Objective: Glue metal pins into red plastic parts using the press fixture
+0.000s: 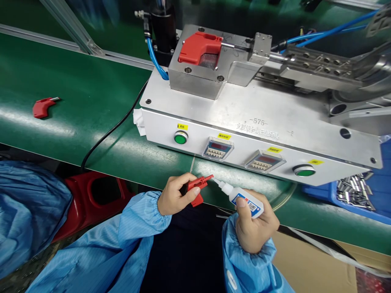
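Observation:
Low in front of the bench, my left hand (178,194) grips a red plastic handle-shaped part (197,199), its thin end turned to the right. My right hand (256,224) is closed around a small white glue bottle (244,199) with a blue, red and white label. The bottle's narrow nozzle reaches left to the tip of the red part; whether they touch I cannot tell. Another red part (198,47) sits in the metal block of the press fixture (195,83), with a rod at its right end.
On the green bench (100,97), a red part with a metal pin (44,107) lies at the left. The fixture's front carries green buttons (181,137) and timers (217,149). A blue bin (330,193) holds metal sleeves at right. A red stool (97,199) stands lower left.

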Demonstrator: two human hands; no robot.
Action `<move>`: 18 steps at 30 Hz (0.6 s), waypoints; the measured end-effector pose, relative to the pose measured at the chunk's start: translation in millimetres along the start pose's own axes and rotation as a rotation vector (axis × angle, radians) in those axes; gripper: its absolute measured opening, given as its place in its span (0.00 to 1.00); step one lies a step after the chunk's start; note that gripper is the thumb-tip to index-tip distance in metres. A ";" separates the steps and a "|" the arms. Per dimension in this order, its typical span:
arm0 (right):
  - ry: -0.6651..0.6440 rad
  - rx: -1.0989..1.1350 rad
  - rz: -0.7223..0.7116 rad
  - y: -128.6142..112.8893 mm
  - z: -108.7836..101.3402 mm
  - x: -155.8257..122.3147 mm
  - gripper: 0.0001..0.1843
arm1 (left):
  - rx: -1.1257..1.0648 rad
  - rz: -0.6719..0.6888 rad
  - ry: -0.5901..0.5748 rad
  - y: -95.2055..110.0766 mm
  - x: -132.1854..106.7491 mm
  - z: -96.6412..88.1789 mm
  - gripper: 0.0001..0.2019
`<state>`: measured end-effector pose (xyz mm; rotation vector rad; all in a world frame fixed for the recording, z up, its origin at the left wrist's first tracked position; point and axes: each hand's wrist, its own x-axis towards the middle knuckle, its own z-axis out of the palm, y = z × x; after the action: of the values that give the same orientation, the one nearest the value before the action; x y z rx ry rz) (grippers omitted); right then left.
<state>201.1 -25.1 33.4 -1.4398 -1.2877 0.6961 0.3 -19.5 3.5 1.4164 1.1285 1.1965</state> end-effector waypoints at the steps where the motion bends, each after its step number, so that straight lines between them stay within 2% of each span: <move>1: -0.003 -0.003 0.003 -0.7 0.0 0.0 0.14 | 0.001 0.001 0.000 -0.1 0.0 -0.1 0.07; 7: -0.025 -0.007 0.033 -1.3 1.5 -3.3 0.13 | 0.003 -0.019 -0.009 -1.8 -1.9 -1.4 0.08; 11: 0.005 0.200 0.121 4.6 -1.5 0.0 0.17 | -0.004 -0.041 -0.003 -2.9 -2.8 -1.2 0.08; 15: -0.108 0.450 0.256 5.0 -11.4 11.1 0.19 | -0.016 -0.076 -0.016 -3.6 -2.0 -2.9 0.10; 18: -0.200 0.454 0.310 2.8 -18.7 9.8 0.18 | 0.019 -0.128 -0.058 -2.4 -2.5 -8.8 0.13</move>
<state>221.4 -21.3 38.4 -1.2209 -0.9735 1.2784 -8.8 -20.8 1.6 1.3636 1.1743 1.0509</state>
